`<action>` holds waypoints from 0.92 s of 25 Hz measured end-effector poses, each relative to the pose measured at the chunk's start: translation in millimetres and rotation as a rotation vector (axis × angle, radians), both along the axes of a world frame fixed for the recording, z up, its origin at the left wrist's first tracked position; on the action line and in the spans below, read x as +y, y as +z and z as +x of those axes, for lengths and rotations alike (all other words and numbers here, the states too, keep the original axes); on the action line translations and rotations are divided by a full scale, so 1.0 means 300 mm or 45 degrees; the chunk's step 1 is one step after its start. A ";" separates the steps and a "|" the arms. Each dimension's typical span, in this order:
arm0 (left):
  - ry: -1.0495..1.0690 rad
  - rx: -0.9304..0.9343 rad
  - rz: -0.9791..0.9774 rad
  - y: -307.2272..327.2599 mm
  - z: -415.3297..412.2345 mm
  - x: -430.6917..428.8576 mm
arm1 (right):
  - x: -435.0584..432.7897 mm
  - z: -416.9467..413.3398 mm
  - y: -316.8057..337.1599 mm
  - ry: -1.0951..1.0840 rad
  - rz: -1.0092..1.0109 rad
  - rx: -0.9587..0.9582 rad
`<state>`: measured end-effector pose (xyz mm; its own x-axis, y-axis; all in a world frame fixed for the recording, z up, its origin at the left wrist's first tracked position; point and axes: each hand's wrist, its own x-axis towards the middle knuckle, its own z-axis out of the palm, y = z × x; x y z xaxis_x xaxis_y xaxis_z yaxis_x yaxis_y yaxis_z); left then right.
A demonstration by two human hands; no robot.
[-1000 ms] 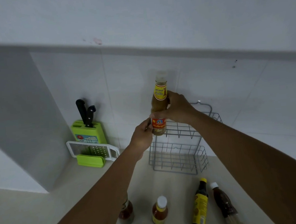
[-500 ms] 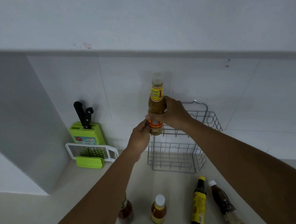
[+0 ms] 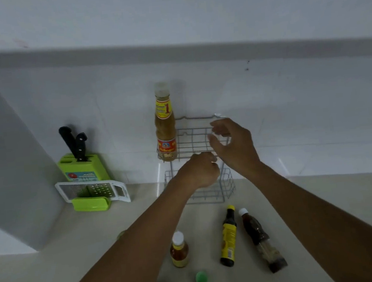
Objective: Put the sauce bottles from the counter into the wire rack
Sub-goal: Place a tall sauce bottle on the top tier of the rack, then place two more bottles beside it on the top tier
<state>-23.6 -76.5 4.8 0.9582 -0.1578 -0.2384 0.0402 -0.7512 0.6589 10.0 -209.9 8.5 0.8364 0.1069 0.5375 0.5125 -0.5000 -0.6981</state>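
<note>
Released since the earlier frame, the tall sauce bottle [image 3: 165,129] is stood upright in the wire rack [image 3: 194,140], left of the right hand [image 3: 230,143], whose fingers [image 3: 214,141] are spread empty; the left hand [image 3: 199,171] is loosely curled below the rack's upper tier.

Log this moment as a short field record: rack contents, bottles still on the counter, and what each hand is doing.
rack: two-tier wire rack against the wall
in rack: one tall bottle, upright, left end of the upper tier
on counter: small orange bottle, dark yellow-label bottle, brown bottle, all upright
left hand: curled at the upper tier's front edge; contact unclear
right hand: open, empty, at the upper tier
other: knife block, grater
</note>
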 end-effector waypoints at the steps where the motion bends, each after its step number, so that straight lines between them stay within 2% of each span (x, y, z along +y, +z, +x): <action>1: -0.030 -0.010 0.006 -0.015 0.000 -0.063 | -0.059 -0.033 -0.033 -0.092 0.065 -0.094; 4: -0.088 0.145 0.117 -0.132 -0.023 -0.216 | -0.219 -0.130 -0.176 -0.305 0.104 -0.112; 7: -0.109 0.310 0.233 -0.293 -0.071 -0.310 | -0.349 -0.224 -0.364 -0.420 0.021 0.133; 8: -0.088 0.350 0.239 -0.355 -0.088 -0.327 | -0.383 -0.249 -0.428 -0.446 -0.042 0.284; 12: 0.134 0.480 0.243 -0.591 -0.152 -0.352 | -0.480 -0.328 -0.630 -0.438 -0.401 1.141; 14: 0.193 0.541 0.235 -0.674 -0.171 -0.352 | -0.495 -0.354 -0.692 -0.403 -0.522 1.351; 20: 0.273 0.502 0.238 -0.753 -0.182 -0.346 | -0.490 -0.370 -0.774 -0.392 -0.741 1.361; 23: 0.287 0.495 0.085 -0.712 -0.177 -0.343 | -0.516 -0.356 -0.762 -0.369 -0.625 1.436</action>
<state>-76.8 -179.5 -208.7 0.8040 0.0723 -0.5902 0.4425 -0.7358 0.5126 -96.9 -364.8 -220.1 0.8293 -0.1713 -0.5319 -0.4167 -0.8238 -0.3844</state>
